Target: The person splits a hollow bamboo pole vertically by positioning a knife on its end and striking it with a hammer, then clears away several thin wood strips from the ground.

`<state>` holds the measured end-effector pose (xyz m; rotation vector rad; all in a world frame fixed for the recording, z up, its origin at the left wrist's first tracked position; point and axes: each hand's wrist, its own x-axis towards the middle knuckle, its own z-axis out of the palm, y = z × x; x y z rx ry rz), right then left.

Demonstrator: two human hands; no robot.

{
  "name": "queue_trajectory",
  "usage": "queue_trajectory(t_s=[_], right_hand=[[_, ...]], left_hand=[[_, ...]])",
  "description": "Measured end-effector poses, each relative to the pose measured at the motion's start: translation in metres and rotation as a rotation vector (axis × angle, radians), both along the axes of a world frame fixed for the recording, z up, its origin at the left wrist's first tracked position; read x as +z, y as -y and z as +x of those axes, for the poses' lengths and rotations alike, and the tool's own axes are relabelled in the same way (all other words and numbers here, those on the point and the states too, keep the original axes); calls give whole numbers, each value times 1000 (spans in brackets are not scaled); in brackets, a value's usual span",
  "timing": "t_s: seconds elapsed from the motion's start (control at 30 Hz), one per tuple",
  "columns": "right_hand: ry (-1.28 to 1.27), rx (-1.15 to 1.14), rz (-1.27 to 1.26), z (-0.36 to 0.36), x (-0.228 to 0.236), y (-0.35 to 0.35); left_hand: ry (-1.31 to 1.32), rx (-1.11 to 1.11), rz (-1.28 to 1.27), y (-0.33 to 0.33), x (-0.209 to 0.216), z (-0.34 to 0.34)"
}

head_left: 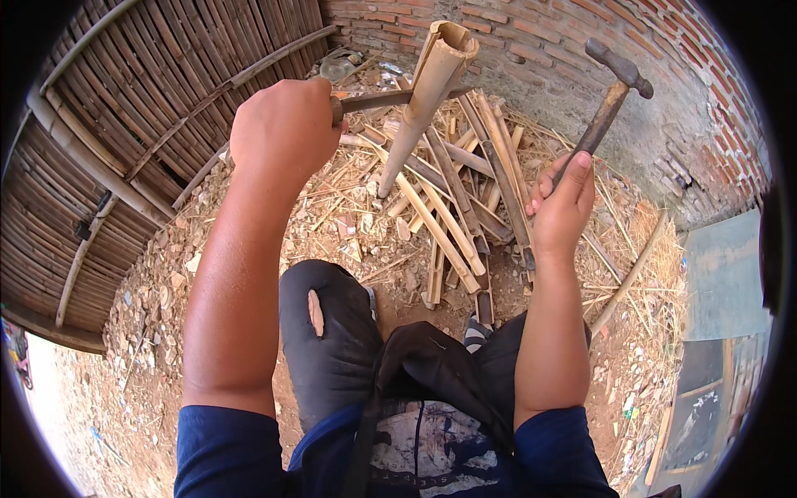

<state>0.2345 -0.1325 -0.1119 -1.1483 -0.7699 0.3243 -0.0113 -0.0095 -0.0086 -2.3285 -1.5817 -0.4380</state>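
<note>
My left hand [284, 126] is closed round the wooden handle of a long-bladed knife [378, 100]. Its blade runs to the right and meets an upright bamboo pole [421, 104] near the upper part; the tip shows past the pole's far side. The pole leans slightly, its hollow top split and jagged, its lower end down by the ground. To the right, my right hand [566, 192] grips a hammer [606, 112] by its shaft. The hammer's metal head is raised, apart from the pole and the knife.
Split bamboo strips [473, 195] lie heaped beyond my knees on ground strewn with chips. A bamboo slat wall [158, 100] stands at the left, a brick wall [531, 41] at the back and right. Blue-grey panels [722, 274] lean at the right, near a loose stick [635, 270].
</note>
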Motion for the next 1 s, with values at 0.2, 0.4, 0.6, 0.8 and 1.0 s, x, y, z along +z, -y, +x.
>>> queue_trajectory(t_s=[0.2, 0.4, 0.6, 0.8, 1.0], right_hand=[[596, -113, -468, 12, -52, -30], [96, 25, -142, 9, -5, -2], [693, -117, -522, 6, -44, -23], [262, 4, -236, 13, -13, -2], [163, -115, 13, 19, -33, -1]], left_hand=[[-1, -34, 3, 1, 2, 9], [-19, -7, 10, 4, 2, 6], [-39, -46, -4, 8, 4, 14], [-59, -43, -20, 13, 0, 12], [-13, -52, -4, 9, 3, 12]])
